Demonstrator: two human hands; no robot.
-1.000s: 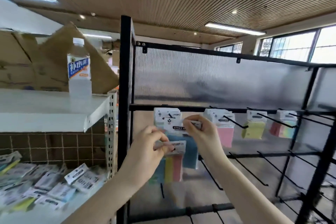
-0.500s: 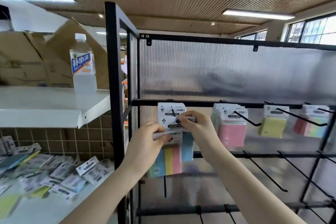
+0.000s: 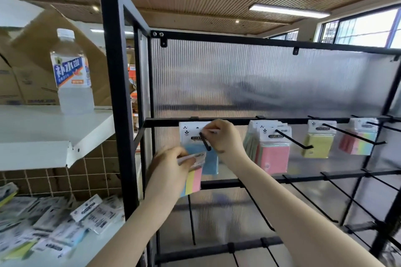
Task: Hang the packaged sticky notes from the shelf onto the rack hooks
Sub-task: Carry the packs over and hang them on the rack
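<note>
A black wire rack (image 3: 112, 71) stands in front of me. Its leftmost hook (image 3: 205, 142) carries a blue sticky-note pack (image 3: 209, 159). My right hand (image 3: 221, 136) pinches the white header card of that pack at the hook. My left hand (image 3: 171, 165) grips a multicolour pack (image 3: 193, 180) by its top, just below and left of the hook. Further right hang pink packs (image 3: 272, 154), a yellow pack (image 3: 318, 144) and a pastel pack (image 3: 358, 141). Several loose packs (image 3: 65, 219) lie on the lower white shelf at the left.
A water bottle (image 3: 71, 76) stands on the upper white shelf (image 3: 43, 134), with cardboard boxes (image 3: 26, 67) behind it. Bare hooks (image 3: 312, 199) jut from the rack's lower bars. A ribbed translucent panel (image 3: 260, 76) backs the rack.
The view has swung left and closer. My right hand slid the blue pack back along the hook towards the bar. My left hand stays below with the multicolour pack.
</note>
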